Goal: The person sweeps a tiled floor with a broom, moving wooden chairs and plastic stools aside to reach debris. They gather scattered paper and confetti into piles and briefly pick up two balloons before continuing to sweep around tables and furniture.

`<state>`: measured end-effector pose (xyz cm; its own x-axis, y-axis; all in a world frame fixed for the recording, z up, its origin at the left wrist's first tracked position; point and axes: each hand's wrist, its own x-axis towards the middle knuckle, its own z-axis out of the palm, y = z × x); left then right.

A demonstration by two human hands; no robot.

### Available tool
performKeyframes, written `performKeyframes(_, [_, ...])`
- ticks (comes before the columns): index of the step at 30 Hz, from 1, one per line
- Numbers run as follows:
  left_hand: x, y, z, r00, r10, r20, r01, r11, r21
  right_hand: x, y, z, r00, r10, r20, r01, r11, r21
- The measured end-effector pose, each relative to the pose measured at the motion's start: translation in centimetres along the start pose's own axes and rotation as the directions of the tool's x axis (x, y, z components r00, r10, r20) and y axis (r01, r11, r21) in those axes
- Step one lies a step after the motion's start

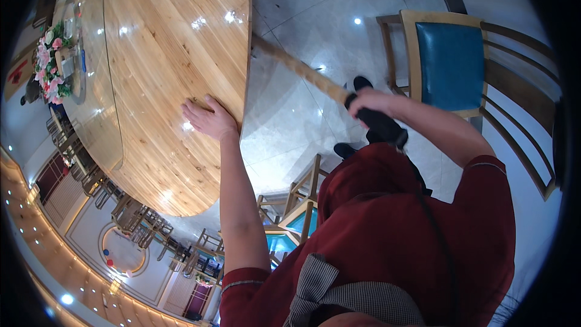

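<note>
My left hand (211, 119) lies palm down near the edge of a large wooden table (150, 54), thumb spread from the fingers and nothing in its grasp. Lower right of it, my right hand (370, 102) is closed around the black grip of a long tan pole (313, 75). This pole slants down toward the floor, somewhat blurred. Its far end passes below the tabletop and is hidden, so I cannot tell what tool it belongs to. A clear glass turntable (86, 100) covers the table's left part.
A blue-seated wooden chair (449, 66) stands at right, close to my right arm. More chairs (297, 222) are beside my left side. Pink flowers (50, 66) sit on the turntable. Grey tiles (313, 13) cover the floor; further tables and chairs (136, 220) fill the background.
</note>
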<state>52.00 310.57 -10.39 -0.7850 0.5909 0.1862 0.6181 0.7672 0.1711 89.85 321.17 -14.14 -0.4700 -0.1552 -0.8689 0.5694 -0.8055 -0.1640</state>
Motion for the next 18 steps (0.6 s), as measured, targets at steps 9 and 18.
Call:
performKeyframes(9, [0.8,0.5,0.1,0.999,0.030,0.028,-0.030,0.999,-0.018,5.7,12.7,-2.6,0.893,0.390,0.224,-0.312,0.896,-0.316])
performKeyframes(18, [0.8,-0.5,-1.7,0.996,-0.091,0.014,0.091,0.996,-0.005,6.9,-7.9,-7.2,0.965,-0.069,-0.252,-0.159,0.609,-0.777])
